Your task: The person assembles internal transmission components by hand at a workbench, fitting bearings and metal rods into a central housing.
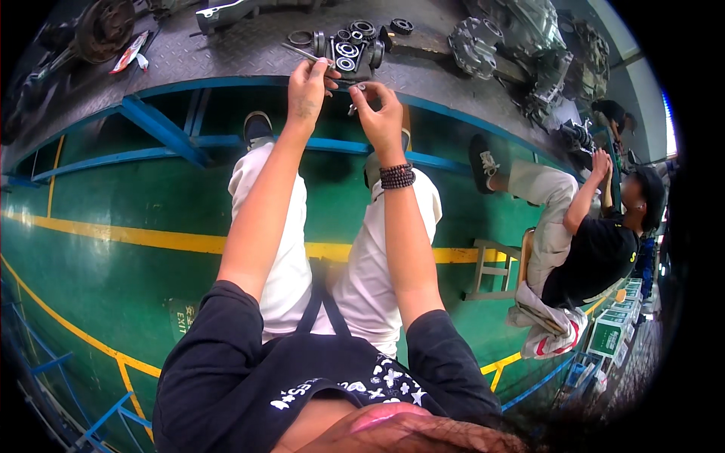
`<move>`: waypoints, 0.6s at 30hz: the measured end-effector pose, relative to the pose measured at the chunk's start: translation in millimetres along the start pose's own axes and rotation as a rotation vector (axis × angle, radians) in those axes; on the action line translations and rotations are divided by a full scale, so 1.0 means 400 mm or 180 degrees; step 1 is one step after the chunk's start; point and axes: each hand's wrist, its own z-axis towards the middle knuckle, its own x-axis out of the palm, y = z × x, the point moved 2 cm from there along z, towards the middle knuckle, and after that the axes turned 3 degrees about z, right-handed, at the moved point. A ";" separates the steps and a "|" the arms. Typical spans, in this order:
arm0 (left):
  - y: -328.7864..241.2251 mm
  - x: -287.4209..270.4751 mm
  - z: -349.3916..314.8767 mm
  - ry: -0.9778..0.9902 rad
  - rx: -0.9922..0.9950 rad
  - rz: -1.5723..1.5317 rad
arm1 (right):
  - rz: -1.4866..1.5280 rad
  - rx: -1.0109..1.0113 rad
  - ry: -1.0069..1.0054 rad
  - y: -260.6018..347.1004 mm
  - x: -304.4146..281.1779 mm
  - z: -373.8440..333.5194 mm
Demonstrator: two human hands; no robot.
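Observation:
My left hand point(306, 89) is closed round a thin metal rod point(296, 51), whose free end points up and to the left over the bench edge. A short way to its right, my right hand point(381, 113) pinches a small silvery metal piece point(353, 109) between thumb and fingers; its exact kind is too small to tell. The hands are apart, level with the bench's near edge. Just beyond them lies a group of ball bearings point(347, 50) and metal rings, with a dark ring point(299, 38) at its left.
The metal bench point(234, 57) has a blue frame point(158, 128). Gearbox housings point(476, 45) stand at the right, a round drum-like part point(106, 30) at the far left. A co-worker point(589, 257) sits on a stool point(495, 268) to my right, handling parts. Crates point(608, 332) line the lower right.

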 end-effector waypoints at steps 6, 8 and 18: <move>-0.006 0.003 -0.008 -0.0373 0.0307 0.0618 | 0.3334 0.1784 -0.0966 -0.045 -0.066 0.018; -0.006 0.006 -0.010 -0.0337 0.0295 0.0636 | 0.3730 0.1938 -0.0896 -0.061 -0.087 0.020; -0.001 0.018 -0.012 -0.0103 0.0145 0.0624 | 0.4471 0.2196 -0.0345 -0.035 -0.066 0.011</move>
